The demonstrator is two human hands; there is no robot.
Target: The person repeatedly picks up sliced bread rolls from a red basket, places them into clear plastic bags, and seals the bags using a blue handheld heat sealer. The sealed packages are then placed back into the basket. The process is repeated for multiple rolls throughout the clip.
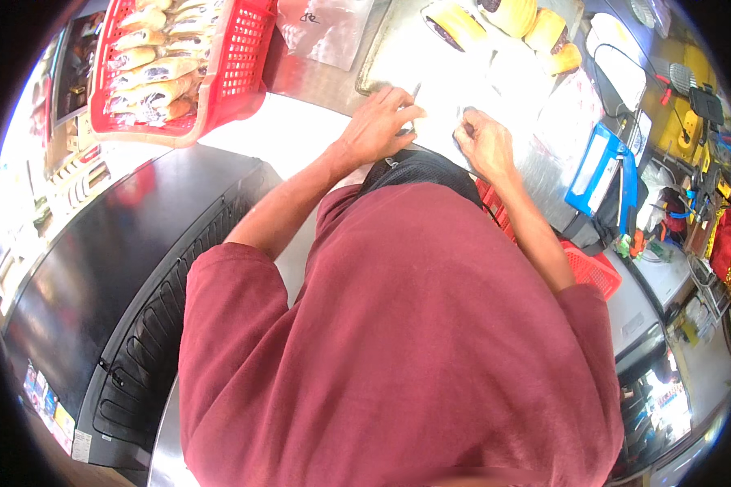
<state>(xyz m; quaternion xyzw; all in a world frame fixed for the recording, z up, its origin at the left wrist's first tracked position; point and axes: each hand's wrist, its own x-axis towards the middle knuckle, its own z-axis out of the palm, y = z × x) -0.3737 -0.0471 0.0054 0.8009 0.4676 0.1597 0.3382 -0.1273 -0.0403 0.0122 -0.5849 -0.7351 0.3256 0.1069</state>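
My left hand (385, 125) is over the front edge of a metal work table (539, 173), its fingers curled and thumb apart. Opposite it, my right hand (488, 145) has its thumb and fingertips drawn together. Glare washes out the space between them, so I cannot tell what either hand holds. Beyond the hands lies a baking tray (365, 78) with several bread rolls that have a dark filling, among them one roll (457, 27) at the back. Clear plastic packaging (569, 112) lies to the right of my right hand.
At the upper left, a red plastic basket (239, 67) holds several wrapped rolls (164, 70). A clear bag (326, 30) bearing writing lies beside it. A blue and white device (600, 173) and cluttered tools stand right. A black fridge-like cabinet (91, 243) with rear coils is at my left.
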